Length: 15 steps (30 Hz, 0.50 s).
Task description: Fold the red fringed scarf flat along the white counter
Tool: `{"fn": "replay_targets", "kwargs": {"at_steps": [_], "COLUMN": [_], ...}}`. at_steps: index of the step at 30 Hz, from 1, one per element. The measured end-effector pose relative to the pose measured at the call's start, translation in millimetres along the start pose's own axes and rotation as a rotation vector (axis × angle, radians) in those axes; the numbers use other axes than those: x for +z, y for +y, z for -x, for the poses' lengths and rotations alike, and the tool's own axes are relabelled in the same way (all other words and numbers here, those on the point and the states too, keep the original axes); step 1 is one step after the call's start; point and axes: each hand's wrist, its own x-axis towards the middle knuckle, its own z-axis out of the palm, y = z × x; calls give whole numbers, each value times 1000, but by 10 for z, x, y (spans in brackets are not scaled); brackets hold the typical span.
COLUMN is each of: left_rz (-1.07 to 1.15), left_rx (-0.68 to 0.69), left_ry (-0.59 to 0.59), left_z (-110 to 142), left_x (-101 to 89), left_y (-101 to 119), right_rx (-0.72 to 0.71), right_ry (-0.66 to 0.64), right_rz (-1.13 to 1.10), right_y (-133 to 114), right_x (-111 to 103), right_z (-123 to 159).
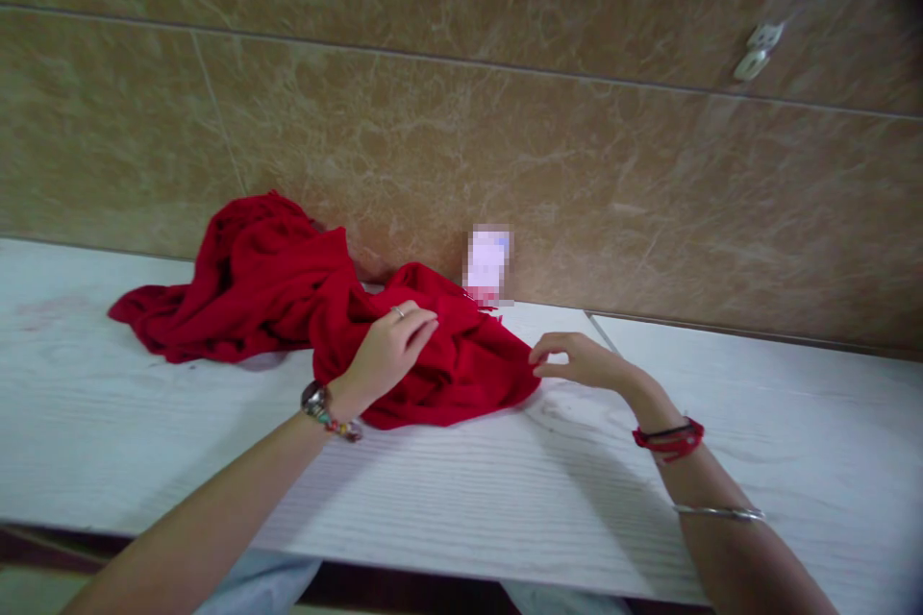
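A crumpled red cloth (274, 293) lies on the white wood-grain table (461, 509), bunched against the wall. My left hand (389, 346) rests on top of the cloth's right part with the fingers curled into the fabric; a watch and a beaded band sit on that wrist. My right hand (581, 360) pinches the cloth's right edge between thumb and fingers. Red bands and a metal bangle are on my right forearm.
A brown marble-tiled wall (577, 163) rises right behind the table. A small blurred white tag (488, 264) sits at the wall's base behind the cloth. A white clip (756, 53) is fixed high on the wall at right. A seam (598, 332) splits the tabletop.
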Motion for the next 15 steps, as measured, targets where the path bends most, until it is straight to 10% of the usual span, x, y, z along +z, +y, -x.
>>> {"fn": "replay_targets", "kwargs": {"at_steps": [4, 10, 15], "left_rz": [-139, -245, -164], "left_rx": [314, 565, 497], "left_ry": [-219, -286, -179], "left_z": [115, 137, 129], "left_x": [100, 75, 27], "left_y": [296, 396, 333], "right_rx": [-163, -432, -387], "right_ry": [404, 467, 520], "right_rz": [29, 175, 251], "right_y": [-306, -596, -465], "right_x": [144, 433, 383], "right_z": [-93, -180, -176]}}
